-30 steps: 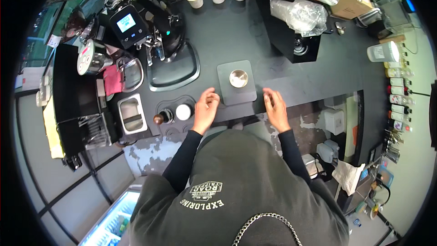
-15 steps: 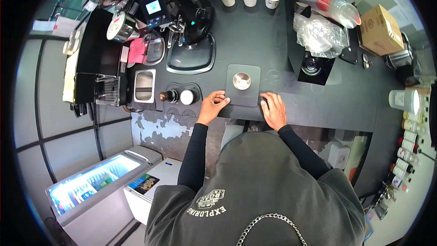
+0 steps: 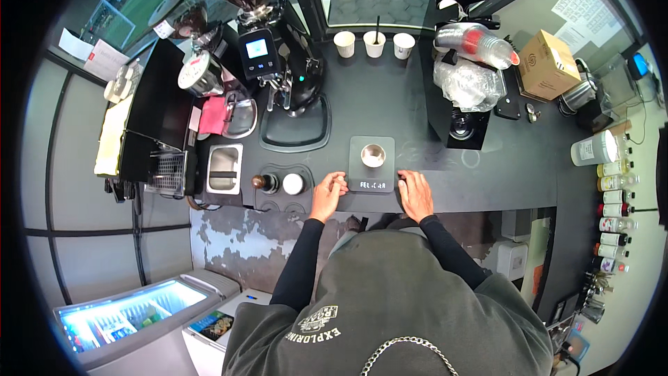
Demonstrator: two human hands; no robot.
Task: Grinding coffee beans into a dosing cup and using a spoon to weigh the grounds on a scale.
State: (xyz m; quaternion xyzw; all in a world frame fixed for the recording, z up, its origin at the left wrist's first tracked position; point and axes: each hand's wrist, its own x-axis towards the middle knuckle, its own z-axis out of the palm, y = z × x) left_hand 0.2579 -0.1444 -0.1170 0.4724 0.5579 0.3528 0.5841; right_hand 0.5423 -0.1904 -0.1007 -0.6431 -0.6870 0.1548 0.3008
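Note:
A flat dark coffee scale (image 3: 372, 179) lies near the counter's front edge, its display lit. A small round metal cup (image 3: 373, 155) sits on the scale. Just left of the scale, my left hand (image 3: 327, 195) rests at the counter with fingers loosely curled, thumb apart, and nothing visible in it. My right hand (image 3: 416, 195) lies to the right of the scale, fingers stretched out over the counter, holding nothing.
To the left stand a wooden-handled tamper (image 3: 264, 182), a round white-topped tool (image 3: 293, 184), a steel knock box (image 3: 225, 157) and a coffee grinder (image 3: 261, 56). Paper cups (image 3: 374, 44) line the back. Plastic-wrapped cups (image 3: 467, 83) and a cardboard box (image 3: 548, 64) are right.
The scale's display has lit up. My left hand has drawn slightly away from the scale's edge. The whole view has tilted upward, showing more beyond the window.

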